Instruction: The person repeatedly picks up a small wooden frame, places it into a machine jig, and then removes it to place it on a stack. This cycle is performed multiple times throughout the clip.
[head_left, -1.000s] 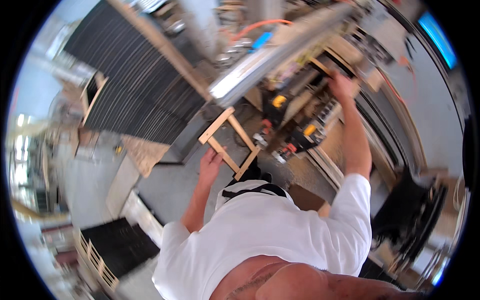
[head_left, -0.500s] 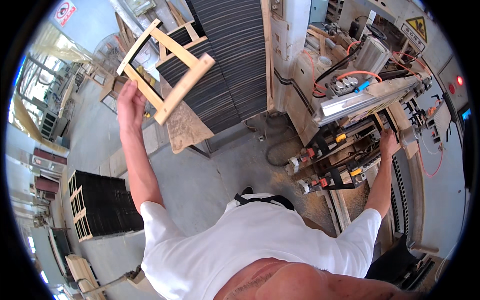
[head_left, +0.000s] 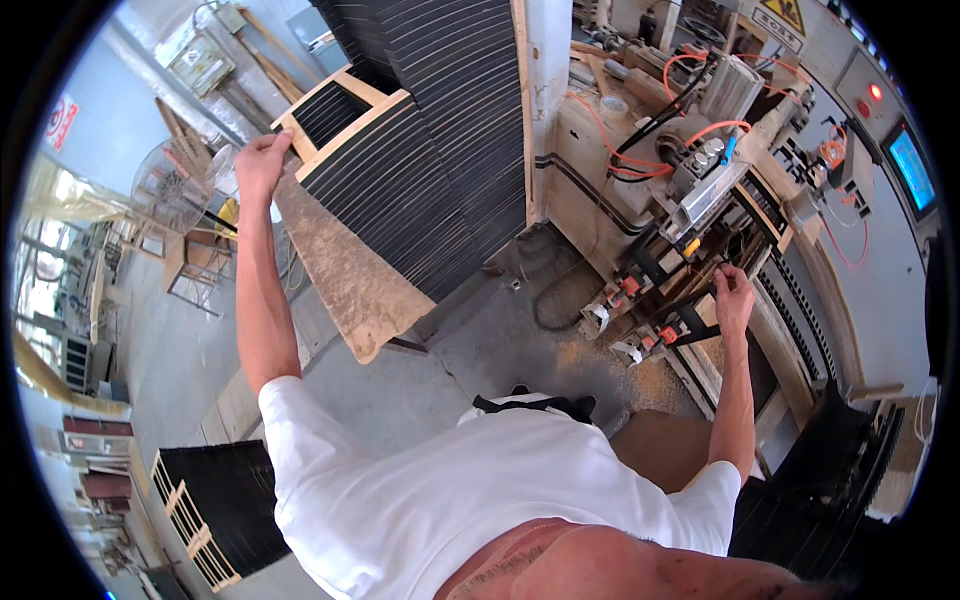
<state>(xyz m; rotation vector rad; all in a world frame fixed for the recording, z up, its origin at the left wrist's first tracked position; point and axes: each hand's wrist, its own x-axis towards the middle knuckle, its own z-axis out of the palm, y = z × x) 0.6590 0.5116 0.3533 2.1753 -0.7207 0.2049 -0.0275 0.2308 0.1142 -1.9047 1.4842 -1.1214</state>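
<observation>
My left hand (head_left: 262, 165) is closed on the near left corner of a pale wooden frame (head_left: 355, 135) with crossbars. The frame lies level on top of a tall stack of black-edged pieces (head_left: 430, 210). On the right, my right hand (head_left: 733, 295) is over the clamping machine, its fingers bent and pinched together beside a black clamp arm (head_left: 690, 318). Whatever is between those fingertips, if anything, is too small to make out. Another wooden frame (head_left: 765, 212) sits in the machine beyond that hand, partly under the metal bar (head_left: 700, 195).
A dusty wooden board (head_left: 350, 290) juts out below the stack. A second black stack (head_left: 225, 510) stands on the floor at lower left. Orange hoses (head_left: 640, 165) run over the machine, beside a control panel with a lit screen (head_left: 908, 165). Sawdust lies on the floor.
My left hand has brought the wooden frame from a raised, tilted position down onto the stack. My right hand has drawn back from the machine's far part toward the near clamps. The view has turned right.
</observation>
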